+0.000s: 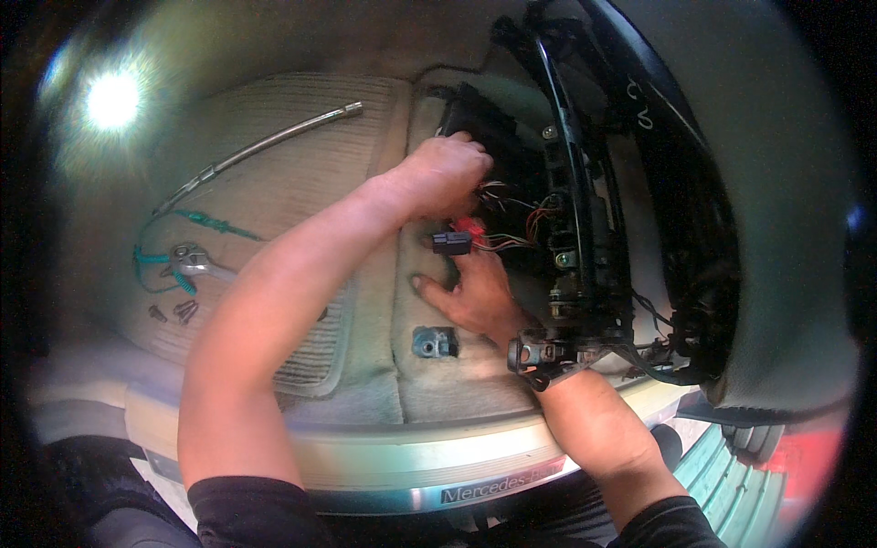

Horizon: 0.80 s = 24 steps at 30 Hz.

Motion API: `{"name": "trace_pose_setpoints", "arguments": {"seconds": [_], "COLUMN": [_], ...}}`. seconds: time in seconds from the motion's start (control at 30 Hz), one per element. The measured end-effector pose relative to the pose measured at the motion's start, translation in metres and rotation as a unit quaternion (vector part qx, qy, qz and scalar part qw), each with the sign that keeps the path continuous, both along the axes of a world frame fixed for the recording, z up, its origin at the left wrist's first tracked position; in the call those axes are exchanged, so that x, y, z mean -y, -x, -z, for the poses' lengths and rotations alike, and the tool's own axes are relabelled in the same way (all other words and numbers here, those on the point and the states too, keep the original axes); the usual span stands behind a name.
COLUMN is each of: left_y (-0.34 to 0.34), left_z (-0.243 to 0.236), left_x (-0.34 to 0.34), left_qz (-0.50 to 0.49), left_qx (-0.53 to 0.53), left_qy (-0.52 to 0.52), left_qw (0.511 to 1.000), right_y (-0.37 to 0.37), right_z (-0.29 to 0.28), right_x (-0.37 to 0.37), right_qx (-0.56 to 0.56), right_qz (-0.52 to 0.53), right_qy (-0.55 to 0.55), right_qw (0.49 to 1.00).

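My left hand [449,172] is curled closed beside a black boxy part [477,119] on the carpet near the seat. Whatever its fingers grip is hidden by the hand itself. Just below it, my right hand [481,290] reaches in under the metal seat frame, thumb stretched out to the left. Its fingertips are partly covered by a black wire connector [451,243] and a red connector [469,226]. Thin coloured wires [512,242] run from these connectors rightward to the seat frame [571,183].
A ratchet [194,259] with a teal coiled cord [208,221] lies on the ribbed mat [301,164], near a long metal bar [265,144] and several bolts [185,311]. A grey block-shaped part [434,342] rests by the door sill [365,457]. The tilted seat [786,183] bounds the right.
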<state>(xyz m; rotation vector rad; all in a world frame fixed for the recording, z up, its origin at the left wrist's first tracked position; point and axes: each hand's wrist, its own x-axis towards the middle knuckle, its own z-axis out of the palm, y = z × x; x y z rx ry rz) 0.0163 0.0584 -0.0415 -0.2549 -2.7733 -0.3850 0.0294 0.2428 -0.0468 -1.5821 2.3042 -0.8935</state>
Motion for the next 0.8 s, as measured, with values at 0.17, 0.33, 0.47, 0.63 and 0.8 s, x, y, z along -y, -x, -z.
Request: {"name": "trace_pose_setpoints", "arguments": {"seconds": [0.17,0.33,0.47,0.63,0.8], "left_y": [0.0,0.013,0.014,0.006,-0.004], "left_z": [-0.002,-0.005,-0.002,-0.004,-0.042], "left_x": [0.0,0.003,0.003,0.007,-0.009], "left_qz": [-0.001,0.008,0.033,0.003,0.035], "left_qx": [-0.003,0.063,0.044,0.029,0.133], "left_qy": [-0.011,0.041,0.077,-0.021,-0.183], "left_qw": [1.0,0.997,0.996,0.999,0.974], "right_y": [0.004,-0.004,-0.003,-0.003,0.001], "right_z": [0.004,0.001,0.003,0.003,0.004], "right_x": [-0.002,-0.001,-0.001,-0.001,-0.004], "right_qx": [0.035,-0.013,-0.008,-0.035,0.001], "right_qz": [0.002,0.015,0.019,0.018,0.033], "right_qy": [-0.021,-0.005,-0.013,-0.012,-0.031], "right_qw": [0.999,1.0,1.0,0.999,0.999]}}
